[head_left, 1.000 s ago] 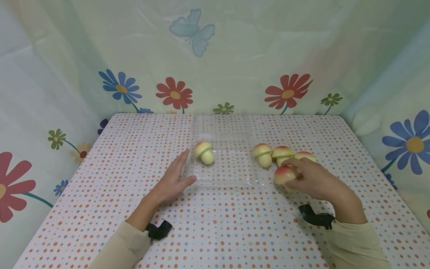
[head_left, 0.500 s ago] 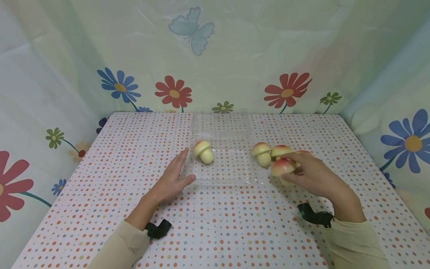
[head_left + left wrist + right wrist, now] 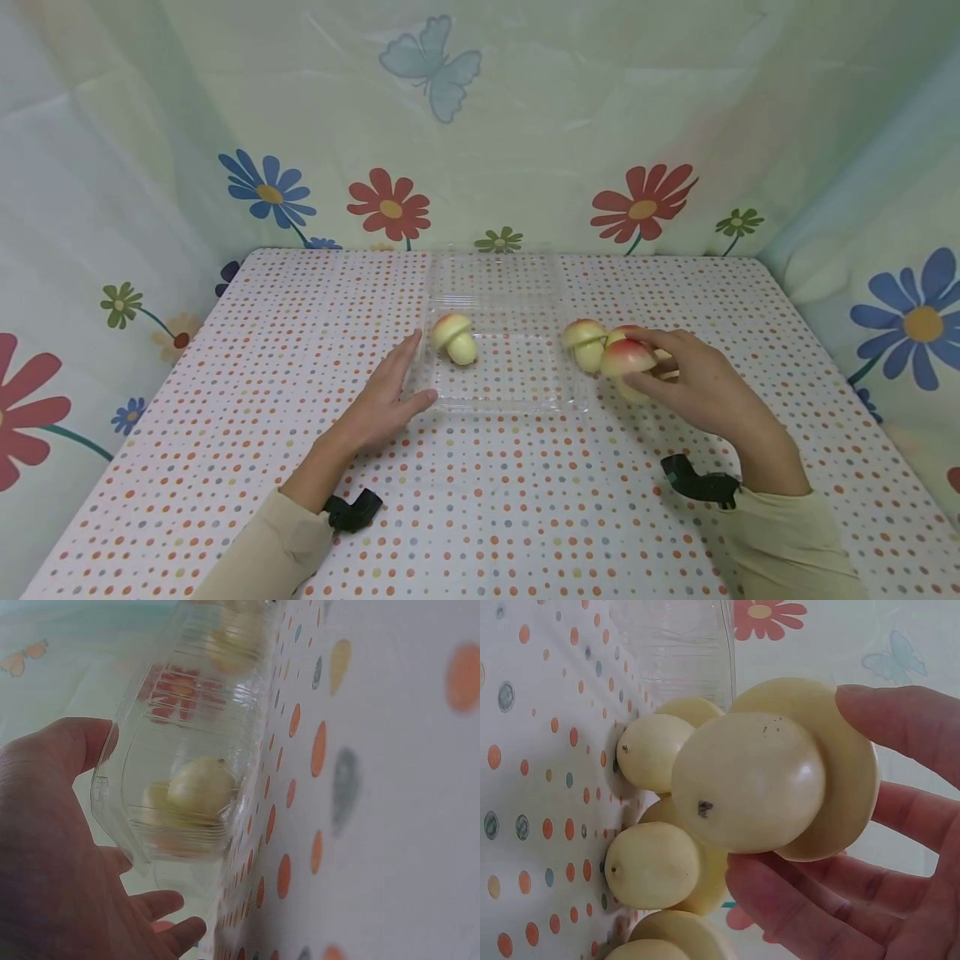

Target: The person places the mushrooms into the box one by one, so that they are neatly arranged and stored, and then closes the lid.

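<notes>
A toy mushroom [image 3: 628, 358] with a red-and-yellow cap is pinched by my right hand [image 3: 701, 387], raised off the cloth in the right wrist view. Its pale stem [image 3: 746, 784] faces that camera. Below and beside it lie other mushrooms [image 3: 652, 864] on the table, partly hidden by my hand in the head view. One of them [image 3: 585, 337] sits just right of a clear plastic box [image 3: 498, 406]. Inside the box, at its left, lies another mushroom [image 3: 455, 339]. My left hand [image 3: 378, 408], fingers extended, rests against the box's left side.
The box's clear lid [image 3: 495, 275] lies folded back toward the rear edge of the table. A dotted cloth [image 3: 487, 508] covers the table. Flower-printed curtains [image 3: 517, 150] stand behind and on both sides. Black wrist cameras [image 3: 352, 511] show at both sleeves.
My right hand has lifted the pinched mushroom slightly and carried it a little to the left, its cap turning upright. My left hand stays beside the box.
</notes>
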Action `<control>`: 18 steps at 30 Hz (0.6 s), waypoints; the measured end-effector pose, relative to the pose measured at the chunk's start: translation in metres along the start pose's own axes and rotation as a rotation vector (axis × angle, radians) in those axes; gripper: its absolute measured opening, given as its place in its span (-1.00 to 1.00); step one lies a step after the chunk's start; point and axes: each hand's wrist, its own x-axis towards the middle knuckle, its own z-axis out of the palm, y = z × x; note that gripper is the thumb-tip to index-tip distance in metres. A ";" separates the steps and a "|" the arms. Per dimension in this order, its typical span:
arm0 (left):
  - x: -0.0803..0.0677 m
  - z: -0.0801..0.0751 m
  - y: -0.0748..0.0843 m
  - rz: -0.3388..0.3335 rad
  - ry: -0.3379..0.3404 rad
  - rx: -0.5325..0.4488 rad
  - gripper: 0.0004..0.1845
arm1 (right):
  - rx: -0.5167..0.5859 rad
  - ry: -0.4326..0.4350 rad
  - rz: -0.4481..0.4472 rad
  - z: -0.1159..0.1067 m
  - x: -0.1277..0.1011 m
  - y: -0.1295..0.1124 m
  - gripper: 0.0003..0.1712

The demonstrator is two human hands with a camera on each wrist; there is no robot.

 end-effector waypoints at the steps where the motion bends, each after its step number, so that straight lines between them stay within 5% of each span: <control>1: 0.000 0.000 0.000 -0.001 0.000 0.001 -0.06 | 0.001 0.008 -0.004 0.001 0.000 -0.001 -0.29; 18: 0.001 0.000 -0.001 0.014 0.002 0.002 -0.06 | 0.026 0.115 -0.041 0.010 0.009 -0.011 -0.35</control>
